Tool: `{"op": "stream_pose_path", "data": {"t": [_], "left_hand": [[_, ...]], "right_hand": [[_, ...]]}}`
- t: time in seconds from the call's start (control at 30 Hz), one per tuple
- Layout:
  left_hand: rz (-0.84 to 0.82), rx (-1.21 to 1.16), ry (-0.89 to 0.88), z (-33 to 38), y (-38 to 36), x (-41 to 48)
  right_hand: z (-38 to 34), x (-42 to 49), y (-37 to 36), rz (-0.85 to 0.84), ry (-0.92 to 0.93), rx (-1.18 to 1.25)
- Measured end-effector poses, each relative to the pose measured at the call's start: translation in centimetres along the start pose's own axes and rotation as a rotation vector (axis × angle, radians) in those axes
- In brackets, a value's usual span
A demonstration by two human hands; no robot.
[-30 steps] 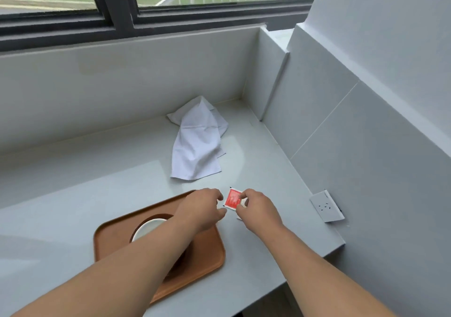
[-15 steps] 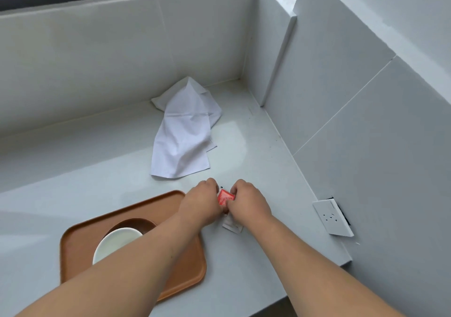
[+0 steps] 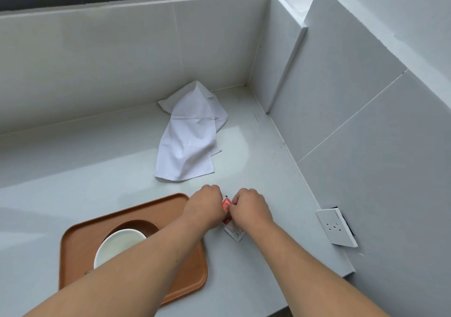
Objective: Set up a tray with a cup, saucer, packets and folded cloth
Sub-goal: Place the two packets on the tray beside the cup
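Scene: A person's left hand [image 3: 205,206] and right hand [image 3: 251,209] meet over the pale desk [image 3: 73,182], lower centre of the frame, just right of a brown tray [image 3: 80,243].
Grip: Both hands curl in on a small red packet [image 3: 226,205], pinching it between them; only a sliver of red shows, and the fingertips are mostly hidden.
Task things: A white cup [image 3: 119,246] sits on a dark saucer [image 3: 136,224] on the tray, lower left. A white packet [image 3: 234,232] lies flat on the desk below the hands. A white cloth [image 3: 188,145] lies rumpled and unfolded at centre, well apart from the tray.
Step in hand: The packets, it appears; cup and saucer are placed, cloth not yet folded.
Next move: Likely carrying the red packet left onto bare tray beside the saucer, then collecting the white one; thin, light sachets call for a fingertip pinch.
Since a second ago: The red packet was then held face-up in the right hand, the left alongside; the hands have since closed together, and the white packet has come into view. The cloth has not moved.
Surroundings: A wall socket [image 3: 335,227] sits at right.
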State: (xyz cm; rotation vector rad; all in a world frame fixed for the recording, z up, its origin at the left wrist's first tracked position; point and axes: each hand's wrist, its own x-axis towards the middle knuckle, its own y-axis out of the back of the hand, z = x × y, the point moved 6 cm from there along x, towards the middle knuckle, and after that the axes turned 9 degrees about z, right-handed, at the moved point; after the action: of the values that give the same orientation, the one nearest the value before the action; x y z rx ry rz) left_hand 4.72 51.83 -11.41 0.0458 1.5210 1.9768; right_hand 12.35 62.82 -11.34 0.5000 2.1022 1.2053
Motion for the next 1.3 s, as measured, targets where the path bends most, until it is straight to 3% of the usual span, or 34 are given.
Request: {"op": "stream_pose_path", "data": {"t": [0.5,0.9,1.03,1.3], "left_hand": [[-0.053,0.08,0.045,0.4,0.3,0.7],[0.077,-0.283,-0.039,0.2,4.8,-2.2],[0.189,-0.243,-0.037,-1.9,8.3,-2.8],[0.176,-0.258,0.042,-6.9,11.6,-4.1]], "right_hand": [[0.9,0.0,0.4,-0.017,-0.008,-0.003],[-2.4,-0.8,3.3,-0.022,-0.099,0.577],[-6.1,-1.8,3.1,-0.078,-0.026,0.636],[-12.0,-4.2,2.1,-0.084,0.086,0.683]]}}
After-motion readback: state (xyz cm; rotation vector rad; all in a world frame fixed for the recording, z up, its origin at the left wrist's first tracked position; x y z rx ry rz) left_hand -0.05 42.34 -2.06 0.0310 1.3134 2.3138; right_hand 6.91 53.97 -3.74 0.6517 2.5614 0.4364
